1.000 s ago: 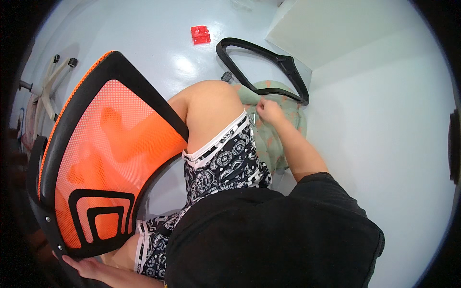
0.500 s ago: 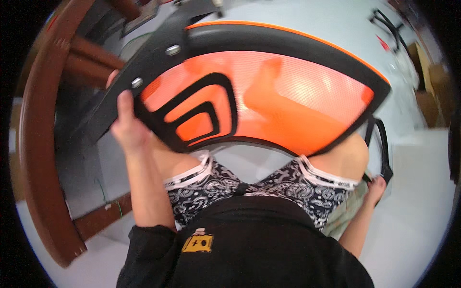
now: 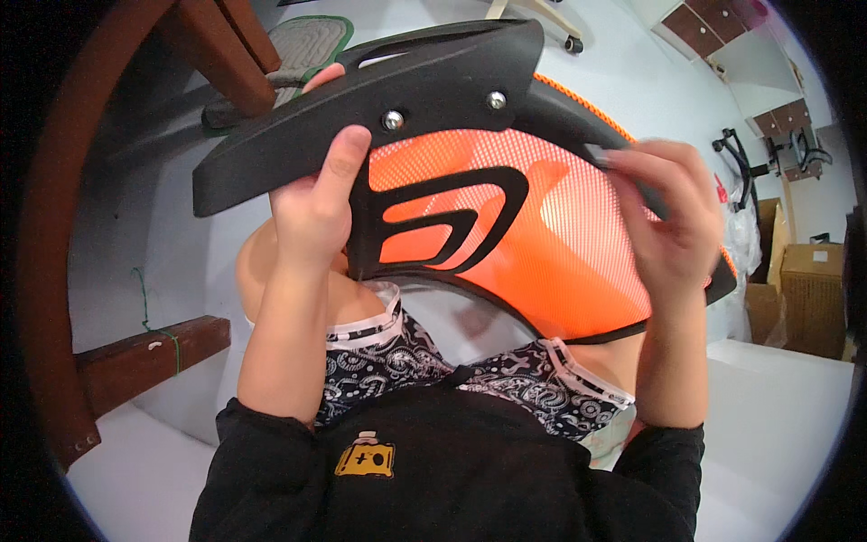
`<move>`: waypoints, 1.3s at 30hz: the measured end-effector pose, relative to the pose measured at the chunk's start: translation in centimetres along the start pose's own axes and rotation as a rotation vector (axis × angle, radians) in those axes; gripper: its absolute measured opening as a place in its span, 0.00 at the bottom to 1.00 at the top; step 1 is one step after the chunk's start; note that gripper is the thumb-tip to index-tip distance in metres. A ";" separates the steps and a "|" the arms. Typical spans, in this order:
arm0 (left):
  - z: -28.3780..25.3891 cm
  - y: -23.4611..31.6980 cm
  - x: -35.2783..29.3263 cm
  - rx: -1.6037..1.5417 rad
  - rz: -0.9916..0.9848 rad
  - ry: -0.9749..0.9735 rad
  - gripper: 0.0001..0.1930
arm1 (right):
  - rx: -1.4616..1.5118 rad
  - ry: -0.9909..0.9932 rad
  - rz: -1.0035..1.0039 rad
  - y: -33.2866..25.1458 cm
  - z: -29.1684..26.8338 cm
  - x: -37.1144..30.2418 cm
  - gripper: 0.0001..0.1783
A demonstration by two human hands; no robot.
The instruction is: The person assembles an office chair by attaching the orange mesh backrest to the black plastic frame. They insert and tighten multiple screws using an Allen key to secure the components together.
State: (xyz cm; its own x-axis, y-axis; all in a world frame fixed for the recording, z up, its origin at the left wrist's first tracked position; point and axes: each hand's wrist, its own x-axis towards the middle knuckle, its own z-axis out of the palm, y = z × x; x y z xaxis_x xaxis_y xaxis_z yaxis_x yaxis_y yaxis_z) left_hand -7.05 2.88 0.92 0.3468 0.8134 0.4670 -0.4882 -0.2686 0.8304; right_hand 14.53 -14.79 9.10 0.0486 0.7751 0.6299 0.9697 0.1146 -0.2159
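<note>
Overhead | orange mesh chair backrest (image 3: 542,244) with black frame, held up above the lap, tilted | black mounting bracket (image 3: 361,108) bolted across its upper left | left hand (image 3: 316,203) fingers clamped on the bracket, thumb near a bolt | right hand (image 3: 673,230) fingers closed over the backrest's right rim.

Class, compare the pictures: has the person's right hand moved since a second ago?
Yes. The right hand has come up off the floor beside the knee and now grips the right edge of the orange mesh chair back, above the patterned shorts.
</note>
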 end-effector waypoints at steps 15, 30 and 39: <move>0.1 1.6 -1.3 -0.038 -0.115 0.019 0.26 | -0.076 -0.117 -0.258 -2.2 3.5 5.4 0.14; -0.3 2.1 -1.5 0.109 -0.086 -0.043 0.30 | -0.242 -0.143 -0.227 -4.3 3.2 5.9 0.12; -0.2 2.1 -1.5 0.162 -0.060 -0.037 0.29 | -0.180 0.122 -0.060 -4.4 5.3 3.5 0.12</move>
State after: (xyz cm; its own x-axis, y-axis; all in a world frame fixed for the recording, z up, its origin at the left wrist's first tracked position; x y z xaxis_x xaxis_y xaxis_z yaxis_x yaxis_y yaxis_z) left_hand -8.76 1.13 1.93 0.4017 0.8118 0.4239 -0.3319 -0.3024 0.8936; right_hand 9.15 -9.26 8.31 0.0072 0.6884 0.7253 0.9983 0.0375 -0.0455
